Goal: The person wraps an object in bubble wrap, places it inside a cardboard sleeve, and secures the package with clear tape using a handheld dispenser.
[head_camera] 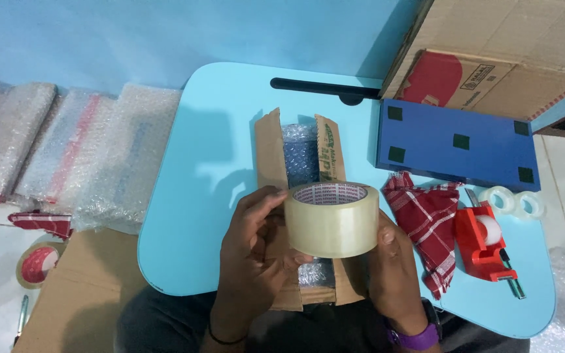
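Light blue desk (pixel 210 170) | both hands' fingers wrapped around clear tape roll (pixel 332 219): left hand (pixel 253 252), right hand (pixel 390 261) | open cardboard parcel (pixel 301 171) beneath | red dispenser (pixel 482 242) right | bubble-wrapped packages (pixel 67 150) left

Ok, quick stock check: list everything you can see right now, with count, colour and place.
tape roll: 1, clear, held in both hands
cardboard wrap: 1, brown, bubble-wrapped item inside, on table
lap table: 1, light blue
blue box: 1, table right
checked cloth: 1, red-white, beside dispenser
tape dispenser: 1, red
small tape rolls: 2, clear
carton: 1, brown, top right
bubble-wrapped parcels: several, left
left hand: 1
right hand: 1
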